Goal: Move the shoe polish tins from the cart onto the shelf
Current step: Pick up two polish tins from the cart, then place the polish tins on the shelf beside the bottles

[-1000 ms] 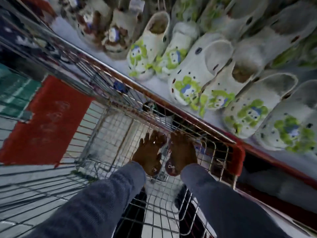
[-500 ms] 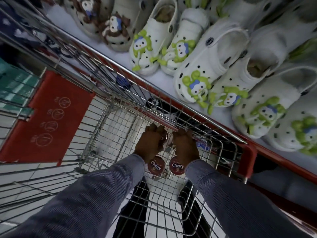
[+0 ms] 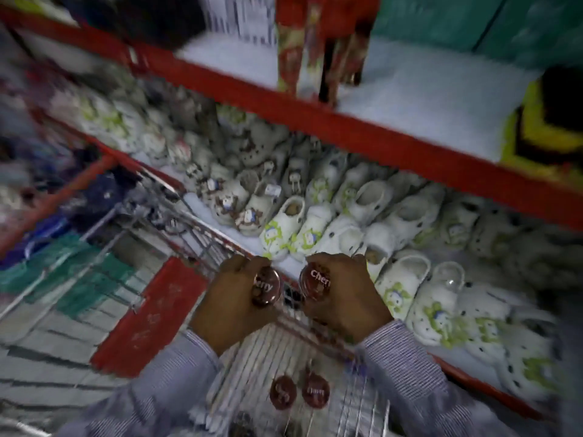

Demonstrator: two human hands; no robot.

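Note:
My left hand (image 3: 230,304) grips a round dark-red polish tin (image 3: 266,287) with white "Cherry" lettering. My right hand (image 3: 345,298) grips a second tin of the same kind (image 3: 315,280). Both hands are raised above the wire cart (image 3: 252,370), close together, near the red edge of the lower shelf (image 3: 284,266). Two more red tins lie on the cart floor below my wrists, one on the left (image 3: 283,392), one on the right (image 3: 315,390). The picture is blurred by motion.
The lower shelf holds rows of white clogs (image 3: 347,216) with green charms. An upper shelf with a red front rail (image 3: 362,134) has a bare white board (image 3: 426,93), a red patterned box (image 3: 303,42) and teal boxes (image 3: 473,23). A red cart flap (image 3: 151,316) sits at left.
Both hands have risen out of the cart, each with a tin in it. The view has swung upward and now takes in the shelves.

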